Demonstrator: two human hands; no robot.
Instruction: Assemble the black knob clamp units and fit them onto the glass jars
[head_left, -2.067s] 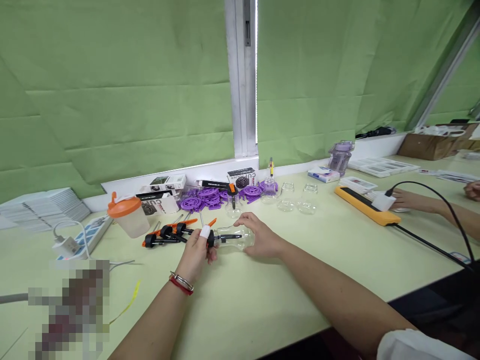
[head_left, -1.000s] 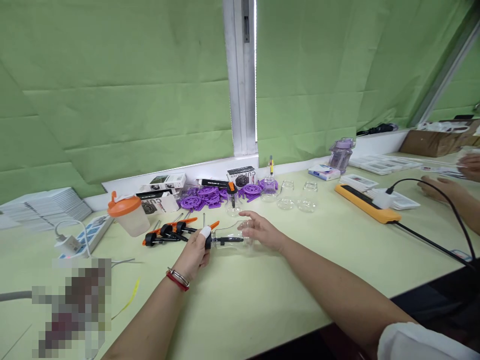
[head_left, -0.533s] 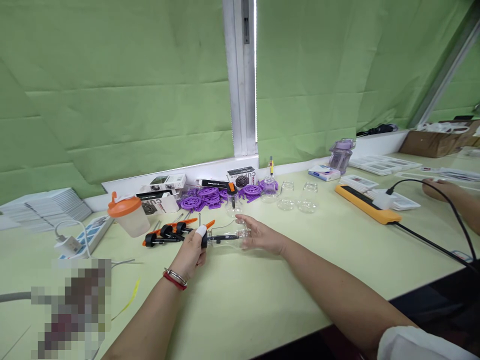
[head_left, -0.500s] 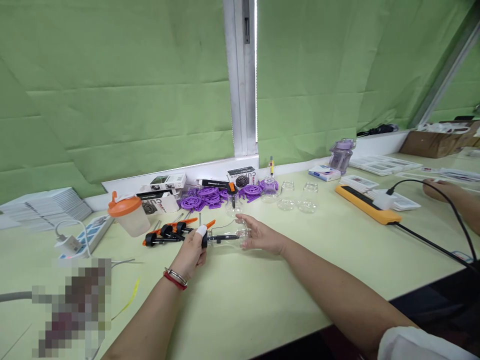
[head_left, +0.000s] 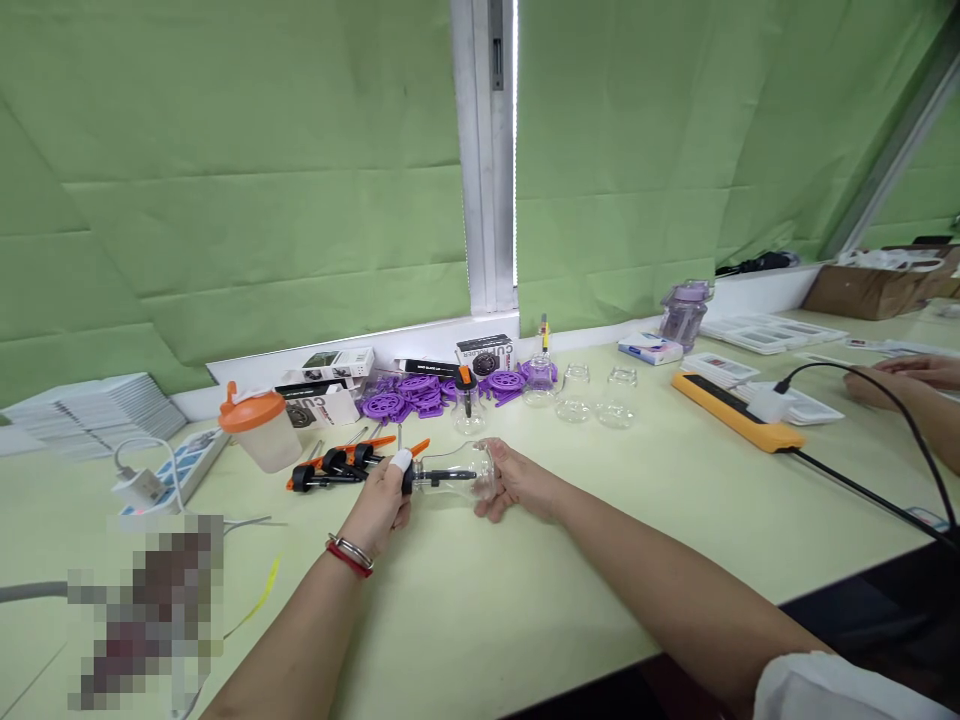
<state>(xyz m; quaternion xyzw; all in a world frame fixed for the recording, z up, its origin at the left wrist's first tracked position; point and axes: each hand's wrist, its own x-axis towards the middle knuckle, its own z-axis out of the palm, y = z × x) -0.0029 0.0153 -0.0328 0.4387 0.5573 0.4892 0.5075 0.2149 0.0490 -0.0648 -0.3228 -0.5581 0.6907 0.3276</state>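
Note:
Above the front of the table I hold a clear glass bottle (head_left: pixel 454 460) lying sideways. My left hand (head_left: pixel 384 492) is closed round the black cap (head_left: pixel 408 478) at its neck; an orange lever (head_left: pixel 421 450) sticks out past the thumb, which has a white covering. A black stem (head_left: pixel 456 476) runs from the cap inside the bottle. My right hand (head_left: pixel 517 482) is curled round the wide base at the other end. Left of the bottle lie several black caps with orange levers (head_left: pixel 337 462). Just behind stands a capped glass bottle (head_left: pixel 469 405).
Uncapped glass bottles (head_left: pixel 574 398), purple plastic parts (head_left: pixel 409 395) and printed boxes (head_left: pixel 324 405) line the back. An orange-lidded cup (head_left: pixel 262 435) and power strip (head_left: pixel 184 470) stand left. Rightward are a yellow-black power strip (head_left: pixel 739 412), a purple bottle (head_left: pixel 684 315) and another person's hands (head_left: pixel 892 385).
My right hand has shifted its grip on the base, its fingers now curled beneath it. The bottle's near end sits closer over the cap. The other person's hands have moved slightly.

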